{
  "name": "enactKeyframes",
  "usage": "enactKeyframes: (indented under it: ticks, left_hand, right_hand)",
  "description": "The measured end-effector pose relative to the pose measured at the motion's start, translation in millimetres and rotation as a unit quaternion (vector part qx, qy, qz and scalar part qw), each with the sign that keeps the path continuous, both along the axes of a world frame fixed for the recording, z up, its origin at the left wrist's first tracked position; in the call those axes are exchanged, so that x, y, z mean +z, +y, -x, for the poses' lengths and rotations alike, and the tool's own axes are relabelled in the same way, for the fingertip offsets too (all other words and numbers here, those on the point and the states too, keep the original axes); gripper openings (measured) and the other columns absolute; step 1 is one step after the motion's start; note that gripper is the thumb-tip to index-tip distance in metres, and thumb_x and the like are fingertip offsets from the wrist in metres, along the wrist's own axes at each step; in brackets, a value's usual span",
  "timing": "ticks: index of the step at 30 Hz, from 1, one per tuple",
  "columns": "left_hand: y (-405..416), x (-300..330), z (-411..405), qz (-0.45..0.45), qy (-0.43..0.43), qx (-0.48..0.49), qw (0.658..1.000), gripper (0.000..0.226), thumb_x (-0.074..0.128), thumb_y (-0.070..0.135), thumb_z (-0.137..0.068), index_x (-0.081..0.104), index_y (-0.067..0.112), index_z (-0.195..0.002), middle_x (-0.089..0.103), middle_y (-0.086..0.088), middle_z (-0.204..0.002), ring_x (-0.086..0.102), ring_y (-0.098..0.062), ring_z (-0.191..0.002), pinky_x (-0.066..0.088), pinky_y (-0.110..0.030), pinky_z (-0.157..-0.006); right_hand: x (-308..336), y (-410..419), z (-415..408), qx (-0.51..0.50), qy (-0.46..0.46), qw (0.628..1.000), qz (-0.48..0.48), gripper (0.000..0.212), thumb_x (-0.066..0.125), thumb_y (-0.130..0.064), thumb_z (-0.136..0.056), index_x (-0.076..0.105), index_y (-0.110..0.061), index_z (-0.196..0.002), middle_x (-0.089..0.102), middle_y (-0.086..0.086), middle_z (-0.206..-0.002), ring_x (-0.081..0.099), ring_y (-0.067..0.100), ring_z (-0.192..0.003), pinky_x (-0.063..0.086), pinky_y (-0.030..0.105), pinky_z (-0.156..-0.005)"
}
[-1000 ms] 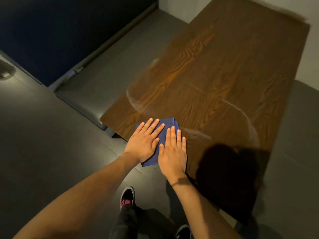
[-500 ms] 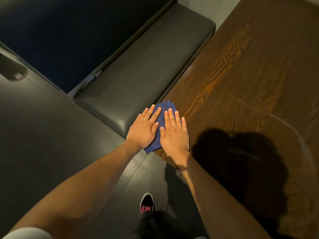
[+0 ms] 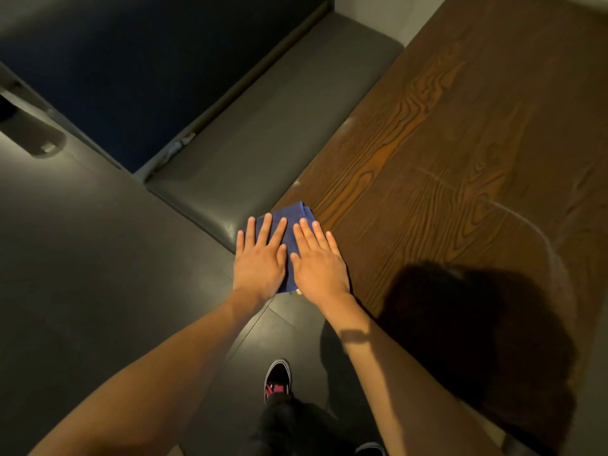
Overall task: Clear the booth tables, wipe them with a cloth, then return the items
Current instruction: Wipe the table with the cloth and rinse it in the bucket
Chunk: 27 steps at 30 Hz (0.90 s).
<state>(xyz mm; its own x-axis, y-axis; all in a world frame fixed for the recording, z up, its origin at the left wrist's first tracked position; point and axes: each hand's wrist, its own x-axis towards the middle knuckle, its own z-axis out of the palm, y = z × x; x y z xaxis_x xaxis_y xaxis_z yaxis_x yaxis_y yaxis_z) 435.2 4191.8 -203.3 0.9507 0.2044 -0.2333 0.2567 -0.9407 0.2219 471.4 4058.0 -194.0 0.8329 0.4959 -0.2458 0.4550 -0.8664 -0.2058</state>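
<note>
Wood-grain table (image 3: 460,153), both hands flat on blue cloth (image 3: 289,222) at its corner, grey bench seat (image 3: 263,153), dark floor (image 3: 82,258)

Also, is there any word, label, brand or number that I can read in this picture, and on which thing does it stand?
None: no readable text shows anywhere.
The blue cloth under the left hand and the right hand: no label visible.
The wooden table: only grain and wipe streaks.
The shoe: pink markings, no letters legible.
The bench seat: a small pale tag at its back, too small to read.
</note>
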Motion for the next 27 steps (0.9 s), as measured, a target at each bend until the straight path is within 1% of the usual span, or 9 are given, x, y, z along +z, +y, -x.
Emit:
enactKeyframes:
  ticks: [3, 6, 8, 10, 11, 13, 16, 21, 27]
  left_hand:
    - [-22, 3, 16, 0.0, -0.004, -0.007, 1.0, 0.072, -0.007, 0.049, -0.093, 0.01, 0.031, -0.161, 0.006, -0.001, -0.169, -0.006, -0.03, -0.156, -0.002, -0.046, -0.124]
    - [-49, 5, 29, 0.002, 0.006, -0.016, 1.0, 0.074, -0.012, 0.049, -0.09, 0.004, 0.031, -0.16, 0.001, -0.001, -0.17, -0.011, -0.029, -0.155, -0.007, -0.044, -0.124]
    - [-69, 8, 33, -0.007, 0.009, -0.024, 1.0, 0.069, -0.009, 0.048, -0.094, 0.003, 0.031, -0.16, 0.0, -0.001, -0.17, -0.012, -0.03, -0.155, -0.009, -0.043, -0.123]
    - [-87, 8, 30, -0.022, 0.014, -0.032, 0.999, 0.057, 0.005, 0.044, -0.105, 0.0, 0.031, -0.16, -0.003, -0.001, -0.17, -0.014, -0.03, -0.155, -0.01, -0.043, -0.123]
    - [-95, 9, 27, -0.026, 0.016, -0.037, 0.999, 0.055, 0.012, 0.041, -0.108, -0.001, 0.031, -0.16, -0.004, -0.001, -0.17, -0.014, -0.03, -0.155, -0.01, -0.044, -0.123]
    - [-111, 11, 17, -0.029, 0.014, -0.052, 0.998, 0.055, 0.018, 0.039, -0.109, -0.002, 0.032, -0.16, -0.005, -0.001, -0.17, -0.014, -0.03, -0.155, -0.008, -0.045, -0.123]
    - [-146, 10, 0, -0.029, 0.003, -0.082, 0.996, 0.055, 0.018, 0.04, -0.109, -0.001, 0.033, -0.161, -0.005, -0.001, -0.17, -0.013, -0.03, -0.155, -0.008, -0.045, -0.123]
    - [-213, 8, -27, -0.036, -0.015, -0.141, 0.989, 0.056, 0.017, 0.041, -0.109, -0.002, 0.033, -0.16, -0.005, -0.001, -0.17, -0.013, -0.029, -0.155, -0.008, -0.045, -0.124]
    - [-306, 9, -49, -0.035, -0.018, -0.214, 0.976, 0.057, 0.016, 0.042, -0.108, -0.001, 0.032, -0.161, -0.004, -0.001, -0.17, -0.011, -0.03, -0.155, -0.006, -0.046, -0.125]
  right_hand:
    - [0, -20, 17, 0.005, -0.002, 1.0, 0.006, 0.059, 0.02, -0.038, -0.109, -0.002, -0.017, -0.159, -0.007, 0.0, -0.168, -0.008, 0.018, -0.154, -0.005, 0.037, -0.122]
    - [-1, -49, 32, 0.0, -0.007, 1.0, 0.01, 0.059, 0.021, -0.038, -0.109, -0.001, -0.017, -0.159, -0.005, 0.0, -0.168, -0.006, 0.018, -0.154, -0.005, 0.037, -0.122]
    - [-1, -70, 38, -0.011, -0.012, 1.0, 0.014, 0.059, 0.023, -0.038, -0.108, 0.001, -0.017, -0.159, -0.002, 0.0, -0.168, -0.003, 0.017, -0.154, -0.004, 0.037, -0.122]
    - [0, -90, 38, -0.015, -0.013, 1.0, 0.022, 0.059, 0.021, -0.038, -0.109, 0.0, -0.017, -0.159, -0.002, 0.0, -0.168, -0.003, 0.017, -0.154, -0.004, 0.038, -0.122]
    - [1, -98, 37, -0.017, -0.013, 0.999, 0.026, 0.059, 0.02, -0.038, -0.109, -0.001, -0.017, -0.159, -0.004, 0.0, -0.168, -0.004, 0.016, -0.154, -0.004, 0.038, -0.122]
    - [4, -114, 33, -0.029, -0.014, 0.999, 0.032, 0.059, 0.017, -0.039, -0.108, -0.004, -0.017, -0.159, -0.007, -0.001, -0.168, -0.007, 0.015, -0.154, -0.004, 0.039, -0.123]
    - [7, -149, 26, -0.069, -0.015, 0.997, 0.029, 0.059, 0.016, -0.038, -0.108, -0.005, -0.017, -0.159, -0.008, -0.002, -0.168, -0.009, 0.015, -0.154, -0.003, 0.04, -0.124]
    - [8, -217, 17, -0.131, -0.032, 0.99, 0.031, 0.059, 0.018, -0.037, -0.108, -0.002, -0.016, -0.16, -0.004, -0.002, -0.168, -0.005, 0.014, -0.154, -0.001, 0.04, -0.124]
    - [4, -308, 16, -0.199, -0.043, 0.979, 0.03, 0.058, 0.018, -0.037, -0.108, 0.001, -0.017, -0.16, -0.001, -0.004, -0.168, -0.003, 0.013, -0.154, 0.001, 0.04, -0.124]
